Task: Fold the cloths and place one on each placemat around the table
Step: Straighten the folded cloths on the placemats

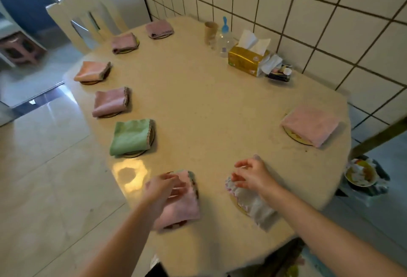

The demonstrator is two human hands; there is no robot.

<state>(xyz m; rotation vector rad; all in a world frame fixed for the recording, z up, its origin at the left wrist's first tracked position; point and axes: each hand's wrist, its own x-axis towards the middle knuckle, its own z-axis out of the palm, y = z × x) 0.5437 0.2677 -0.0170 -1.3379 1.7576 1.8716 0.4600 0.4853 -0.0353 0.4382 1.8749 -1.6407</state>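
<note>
Folded cloths lie on round placemats around the beige table (209, 91). My left hand (164, 188) rests with relaxed fingers on a folded pink cloth (185, 206) at the near edge, its placemat almost hidden. My right hand (251, 174) hovers with loosely curled fingers over a white cloth (251, 201) lying on a yellow placemat (236, 205). Further round lie a green cloth (131, 136), several pink cloths (110, 101) along the left side, and a pink cloth (310, 123) on the right.
A tissue box (247, 59), a clear bottle (224, 41), a cup (211, 32) and a small tray (279, 72) stand by the tiled wall. A chair (86, 16) stands at the far left corner. A bin (361, 174) sits on the floor at right.
</note>
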